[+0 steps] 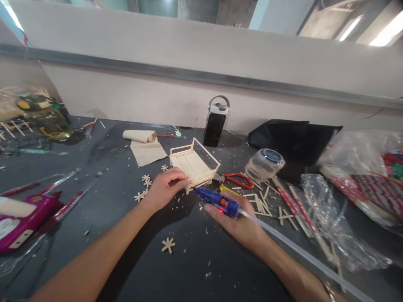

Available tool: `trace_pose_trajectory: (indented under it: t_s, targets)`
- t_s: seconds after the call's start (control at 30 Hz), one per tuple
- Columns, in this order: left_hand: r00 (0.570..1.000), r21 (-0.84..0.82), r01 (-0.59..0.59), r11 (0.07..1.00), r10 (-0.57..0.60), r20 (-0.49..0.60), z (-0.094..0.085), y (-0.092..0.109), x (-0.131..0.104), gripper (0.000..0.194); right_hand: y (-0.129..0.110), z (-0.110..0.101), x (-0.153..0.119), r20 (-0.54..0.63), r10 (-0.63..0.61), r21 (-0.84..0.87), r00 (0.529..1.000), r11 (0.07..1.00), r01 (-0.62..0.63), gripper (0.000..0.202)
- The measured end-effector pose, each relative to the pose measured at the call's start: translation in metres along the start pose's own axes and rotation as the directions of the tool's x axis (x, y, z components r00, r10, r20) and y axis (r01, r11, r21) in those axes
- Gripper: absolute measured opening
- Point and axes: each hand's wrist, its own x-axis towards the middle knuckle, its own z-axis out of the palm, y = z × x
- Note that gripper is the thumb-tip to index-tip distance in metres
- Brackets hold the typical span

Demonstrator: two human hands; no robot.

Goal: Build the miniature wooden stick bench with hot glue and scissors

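A small model built of pale wooden sticks (190, 164), shaped like a bed or cart with rails, stands mid-table. My left hand (165, 186) is closed, its thumb and fingers pinching the model's near left corner. In my right hand (241, 218) lies a blue hot glue gun (218, 200), its nozzle at the model's near lower edge; whether it touches I cannot tell. A long clear glue stick (292, 243) runs out of the gun's back towards the lower right. Small star-shaped stick pieces (168, 245) lie left of and in front of the model.
Red-handled pliers (241, 181), a clear jar (264, 164) and loose sticks (258, 204) lie right of the model. Behind stand a black bottle (215, 123) and brown paper (146, 149). A magenta case (31, 216) sits left, plastic wrapping (343, 226) right.
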Motion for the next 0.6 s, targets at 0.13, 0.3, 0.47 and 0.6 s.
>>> trace_pose_trajectory:
  t_s: [0.13, 0.3, 0.47, 0.6]
  targets:
    - [1.000, 0.006, 0.007, 1.000, -0.007, -0.003, -0.0007, -0.0005, -0.0009, 0.012, 0.0005, -0.0001, -0.0002, -0.017, 0.006, -0.009, 1.000, 1.000, -0.006, 0.033]
    - [1.000, 0.017, 0.003, 1.000, -0.003, -0.010, -0.0003, -0.0003, -0.0011, 0.014, -0.0009, -0.0011, -0.0001, 0.005, 0.005, 0.003, 1.000, 1.000, -0.005, 0.032]
    - [1.000, 0.026, -0.013, 1.000, 0.013, -0.002, 0.0004, 0.0006, -0.0017, 0.013, -0.0005, -0.0007, 0.0005, 0.006, 0.011, 0.008, 1.000, 1.000, -0.011, 0.031]
    - [1.000, 0.028, -0.006, 1.000, 0.006, 0.011, 0.0002, -0.0001, -0.0026, 0.011, 0.0011, 0.0021, 0.0006, -0.024, 0.013, 0.032, 1.000, 0.999, -0.012, 0.033]
